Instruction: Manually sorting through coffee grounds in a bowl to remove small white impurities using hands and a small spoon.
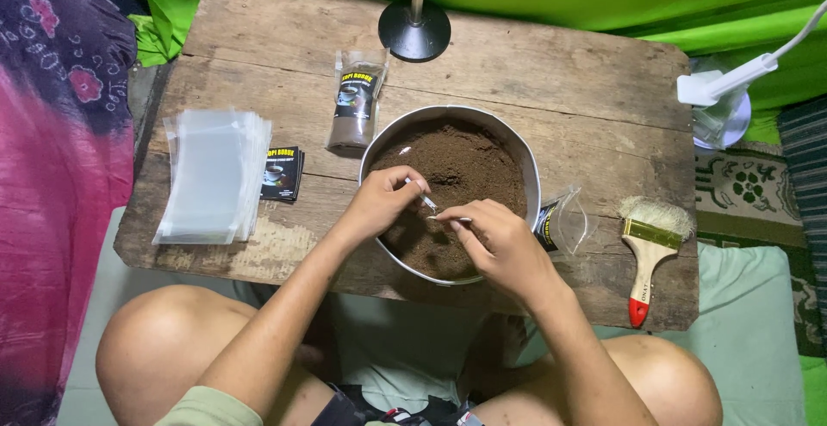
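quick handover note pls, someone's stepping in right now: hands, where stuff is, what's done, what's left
Left hand: over the metal bowl of brown powder, grip closed on a small spoon-like tool.
Right hand: also over the bowl, fingers pinched on something small beside the tool; what it is cannot be told.
On the wooden table: stack of empty clear pouches at left with a dark label card beside it, one filled pouch behind the bowl, one open pouch right of the bowl, paintbrush far right.
Done: one pouch filled.
Left: the stack is unfilled.
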